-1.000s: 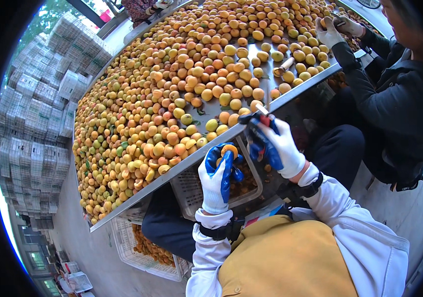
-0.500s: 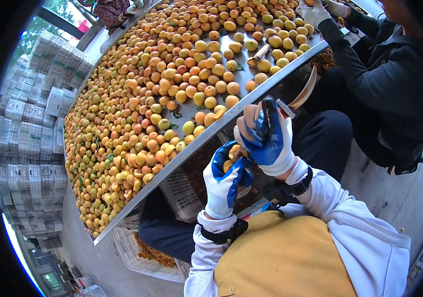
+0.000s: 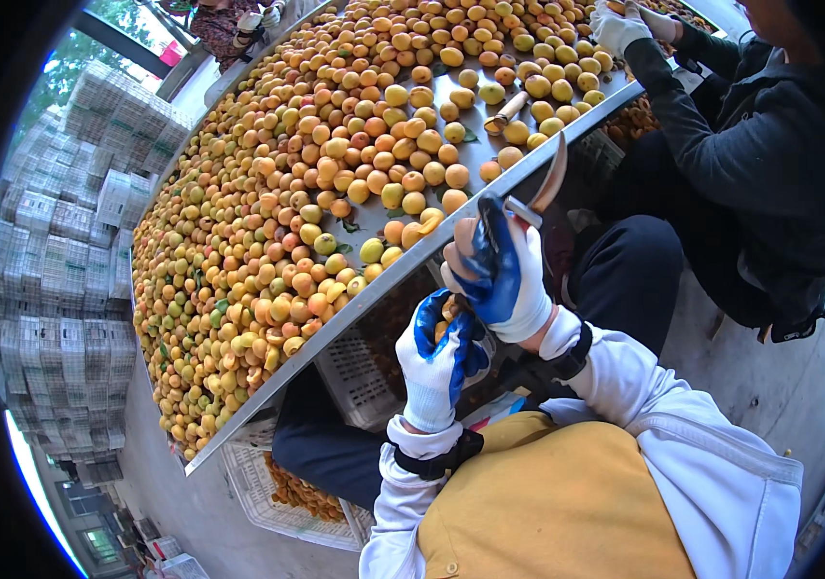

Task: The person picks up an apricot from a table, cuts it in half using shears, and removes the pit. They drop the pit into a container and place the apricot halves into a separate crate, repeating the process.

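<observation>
My left hand (image 3: 434,365), in a white glove with blue coating, is closed round an apricot (image 3: 448,311), mostly hidden by the fingers. Against it from the right rests my right hand (image 3: 511,280), gloved alike. It grips a curved knife (image 3: 553,181) whose blade sticks up and away from the fruit, near the table edge. Whether the right fingertips also pinch the apricot, I cannot tell. Beyond both hands, many loose apricots (image 3: 267,207) cover the metal table (image 3: 349,323).
A wooden-handled tool (image 3: 507,114) lies among the fruit. Under the table stand a white crate (image 3: 267,511) holding orange fruit pieces and another crate (image 3: 356,386). At right a co-worker (image 3: 769,145) handles fruit; a second person (image 3: 224,29) is at far left. Crate stacks (image 3: 60,280) rise at left.
My right hand has shifted slightly left and turned, and the knife blade has moved up and left. The left hand keeps its place, its apricot now more covered.
</observation>
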Motion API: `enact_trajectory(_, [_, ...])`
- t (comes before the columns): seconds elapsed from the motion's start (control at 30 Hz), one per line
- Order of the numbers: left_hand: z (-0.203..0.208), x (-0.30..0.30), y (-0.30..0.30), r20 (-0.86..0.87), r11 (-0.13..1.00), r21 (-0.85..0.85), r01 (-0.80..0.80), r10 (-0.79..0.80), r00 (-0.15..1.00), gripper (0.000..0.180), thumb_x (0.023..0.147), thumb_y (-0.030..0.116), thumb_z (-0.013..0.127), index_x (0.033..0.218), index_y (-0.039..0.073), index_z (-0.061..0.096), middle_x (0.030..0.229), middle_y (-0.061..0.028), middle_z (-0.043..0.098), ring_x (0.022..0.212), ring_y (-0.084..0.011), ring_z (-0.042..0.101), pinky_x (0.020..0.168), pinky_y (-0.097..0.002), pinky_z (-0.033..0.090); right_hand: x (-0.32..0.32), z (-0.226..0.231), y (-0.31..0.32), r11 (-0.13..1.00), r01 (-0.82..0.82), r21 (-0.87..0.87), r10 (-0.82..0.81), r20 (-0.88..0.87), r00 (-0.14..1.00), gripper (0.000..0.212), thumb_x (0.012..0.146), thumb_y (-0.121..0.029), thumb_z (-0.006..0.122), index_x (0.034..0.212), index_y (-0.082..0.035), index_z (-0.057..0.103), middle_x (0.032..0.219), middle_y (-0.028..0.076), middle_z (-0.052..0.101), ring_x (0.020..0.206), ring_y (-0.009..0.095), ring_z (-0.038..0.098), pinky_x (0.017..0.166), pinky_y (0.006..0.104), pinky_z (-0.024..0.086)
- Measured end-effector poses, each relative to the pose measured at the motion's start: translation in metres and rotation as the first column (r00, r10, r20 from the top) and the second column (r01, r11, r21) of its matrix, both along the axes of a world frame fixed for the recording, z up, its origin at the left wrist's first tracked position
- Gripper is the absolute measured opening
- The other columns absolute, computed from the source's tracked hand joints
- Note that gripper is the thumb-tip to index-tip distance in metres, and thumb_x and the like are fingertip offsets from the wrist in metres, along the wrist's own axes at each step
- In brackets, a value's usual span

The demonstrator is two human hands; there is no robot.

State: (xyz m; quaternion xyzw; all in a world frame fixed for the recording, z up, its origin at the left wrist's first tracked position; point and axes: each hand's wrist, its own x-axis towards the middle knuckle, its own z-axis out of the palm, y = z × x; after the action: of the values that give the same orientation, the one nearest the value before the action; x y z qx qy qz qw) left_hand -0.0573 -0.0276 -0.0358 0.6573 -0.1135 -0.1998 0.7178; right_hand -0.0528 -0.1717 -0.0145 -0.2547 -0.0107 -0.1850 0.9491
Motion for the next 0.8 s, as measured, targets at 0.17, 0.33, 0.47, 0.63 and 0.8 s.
enact_trajectory(0.17, [0.022,-0.002,0.013,-0.054,1.0,-0.013,0.02,-0.021,0.998,0.032,0.094,0.014,0.067,0.121,-0.002,0.06,0.078,-0.0054,0.066,0.054,-0.0075,0.058,0.05,-0.0222,0.047,0.018,-0.011,-0.007,0.855,-0.339,0.392,0.311,0.135,0.941,0.04,0.106,-0.045,0.042,0.074,-0.02,0.047,0.064,-0.006,0.034,0.051,0.009,0.035,0.048,0.0282,0.03])
enact_trajectory(0.33, [0.038,-0.005,0.024,-0.226,0.993,-0.116,0.011,-0.037,0.973,0.031,0.094,0.008,0.067,0.122,-0.001,0.06,0.08,-0.0039,0.067,0.056,-0.0044,0.055,0.049,-0.018,0.042,0.03,-0.02,0.002,0.714,-0.538,0.449,0.417,0.344,0.841,0.043,0.106,-0.044,0.04,0.071,-0.02,0.047,0.062,-0.007,0.033,0.05,0.009,0.034,0.048,0.0284,0.029])
enact_trajectory(0.47, [0.027,-0.003,0.029,-0.174,0.988,-0.151,-0.019,-0.007,0.985,0.029,0.095,0.011,0.066,0.12,-0.001,0.059,0.082,-0.0051,0.067,0.058,-0.0069,0.059,0.05,-0.0209,0.046,0.029,-0.013,0.01,0.816,-0.445,0.368,0.392,0.213,0.895,0.043,0.107,-0.042,0.038,0.07,-0.02,0.044,0.062,-0.006,0.033,0.05,0.009,0.035,0.047,0.0291,0.03])
enact_trajectory(0.63, [0.016,0.002,0.03,-0.095,0.993,-0.08,-0.086,0.079,0.992,0.026,0.096,0.015,0.066,0.114,-0.001,0.06,0.082,-0.0041,0.065,0.055,-0.0065,0.058,0.049,-0.0222,0.046,0.018,-0.003,0.035,0.971,-0.222,-0.086,0.227,0.049,0.973,0.035,0.105,-0.048,0.041,0.087,-0.018,0.045,0.068,-0.002,0.041,0.051,0.012,0.039,0.048,0.0286,0.032])
enact_trajectory(0.8, [0.02,0.008,0.032,-0.158,0.986,-0.168,-0.008,-0.019,0.987,0.024,0.098,0.02,0.063,0.111,0.0,0.06,0.08,-0.0035,0.062,0.051,-0.0066,0.053,0.047,-0.0239,0.046,0.032,-0.016,0.022,0.833,-0.405,0.377,0.374,0.157,0.914,0.049,0.107,-0.044,0.036,0.066,-0.019,0.042,0.058,-0.007,0.03,0.046,0.009,0.031,0.046,0.0287,0.03])
